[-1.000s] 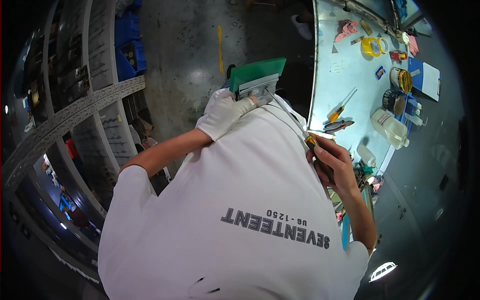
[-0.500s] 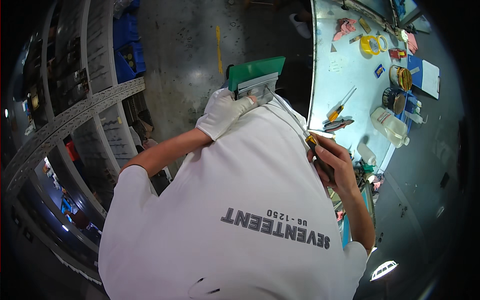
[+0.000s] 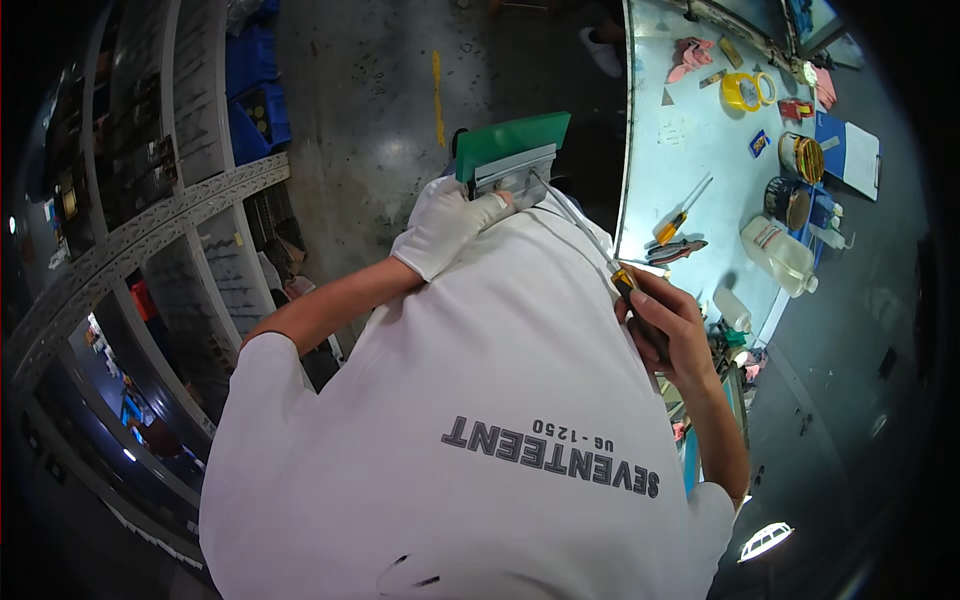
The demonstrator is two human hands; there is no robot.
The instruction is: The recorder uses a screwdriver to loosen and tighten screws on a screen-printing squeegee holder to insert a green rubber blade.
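Note:
My left hand (image 3: 450,225), in a white glove, is closed on a squeegee (image 3: 515,155) with a green blade set in a metal holder. It is held out in front of my white shirt, and my thumb presses on the holder. My bare right hand (image 3: 675,335) is wrapped round the dark and yellow handle of a long screwdriver (image 3: 582,225). The shaft slants up and left, its tip at the right part of the metal holder. Whether the tip sits in a screw is too small to tell.
On the workbench (image 3: 650,170) at the right lie a second screwdriver (image 3: 675,225), pliers (image 3: 677,251), yellow tape rolls (image 3: 740,91), tins (image 3: 800,157) and a translucent jug (image 3: 780,255). Metal shelving (image 3: 150,225) with blue bins (image 3: 258,120) stands at the left. Someone's shoe (image 3: 600,52) shows beyond.

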